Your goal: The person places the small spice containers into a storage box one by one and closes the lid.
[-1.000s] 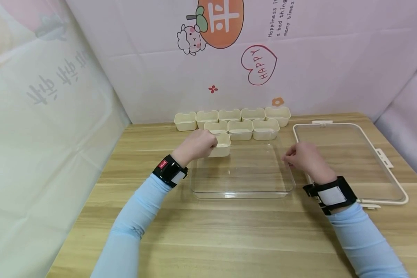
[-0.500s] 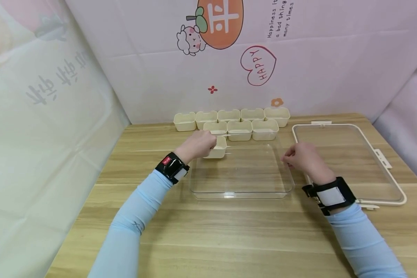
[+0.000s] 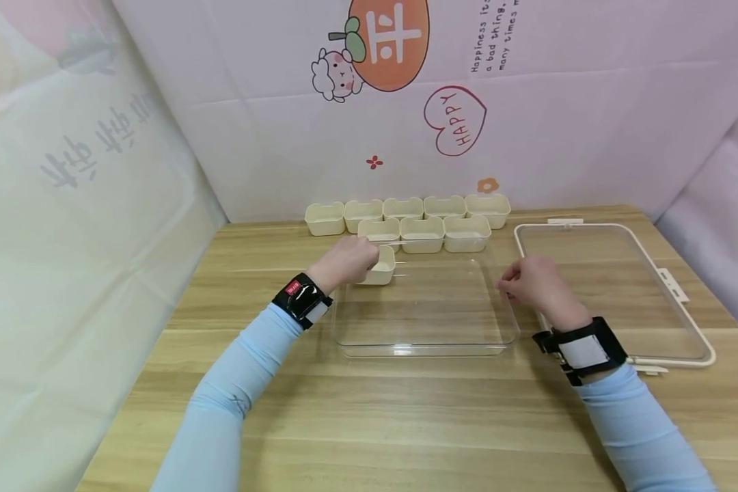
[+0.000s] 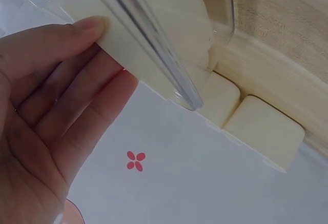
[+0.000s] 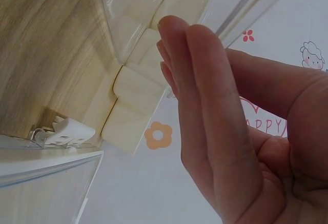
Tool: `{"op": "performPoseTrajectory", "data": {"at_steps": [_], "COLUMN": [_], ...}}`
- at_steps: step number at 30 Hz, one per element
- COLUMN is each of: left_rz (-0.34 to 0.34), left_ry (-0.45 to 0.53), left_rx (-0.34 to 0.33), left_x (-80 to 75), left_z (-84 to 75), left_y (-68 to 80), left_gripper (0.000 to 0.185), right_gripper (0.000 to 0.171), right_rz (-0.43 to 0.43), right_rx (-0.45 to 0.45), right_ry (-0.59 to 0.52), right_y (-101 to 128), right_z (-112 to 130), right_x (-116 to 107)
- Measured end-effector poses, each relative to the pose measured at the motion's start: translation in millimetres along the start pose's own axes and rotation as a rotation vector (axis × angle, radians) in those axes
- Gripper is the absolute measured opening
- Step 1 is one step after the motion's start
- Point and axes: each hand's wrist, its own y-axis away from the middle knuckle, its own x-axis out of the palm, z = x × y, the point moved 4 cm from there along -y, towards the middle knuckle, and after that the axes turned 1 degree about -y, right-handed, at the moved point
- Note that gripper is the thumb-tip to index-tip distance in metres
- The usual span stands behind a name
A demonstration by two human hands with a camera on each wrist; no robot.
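My left hand (image 3: 349, 260) pinches the rim of a small cream-coloured plastic bin (image 3: 381, 268) between thumb and fingers. The left wrist view shows the thumb (image 4: 92, 26) on the bin's wall. This bin is at the far left corner of a clear rectangular plastic box (image 3: 427, 350), inside its walls; whether it touches the box floor I cannot tell. At the box's right wall, my right hand (image 3: 536, 285) holds the rim between thumb and fingers, partly hidden by the fingers (image 5: 218, 80) in the right wrist view.
Behind the box stand several more cream bins (image 3: 422, 236) in two rows against the printed backdrop (image 3: 270, 150). A clear lid with a white frame and clips (image 3: 670, 283) lies on the wooden table (image 3: 369, 424) to the right.
My left hand has brought the cream bin a little left and nearer, deeper into the corner of the clear box. The right hand stays at the box's right rim.
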Motion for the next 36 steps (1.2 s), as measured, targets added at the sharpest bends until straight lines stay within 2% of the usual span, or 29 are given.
{"op": "performPoseTrajectory", "data": {"at_steps": [12, 36], "left_rz": [0.046, 0.016], "left_ry": [0.037, 0.016], "left_rx": [-0.052, -0.081], "left_x": [2.9, 11.9], "left_z": [4.2, 8.5], "left_y": [3.6, 10.1], "left_gripper": [0.038, 0.036], "right_gripper": [0.02, 0.021], "right_rz": [0.007, 0.009], "right_rx": [0.001, 0.014], "right_ry": [-0.001, -0.017], "right_y": [-0.7, 1.6], "right_z": [-1.6, 0.0], "right_x": [1.1, 1.2]}}
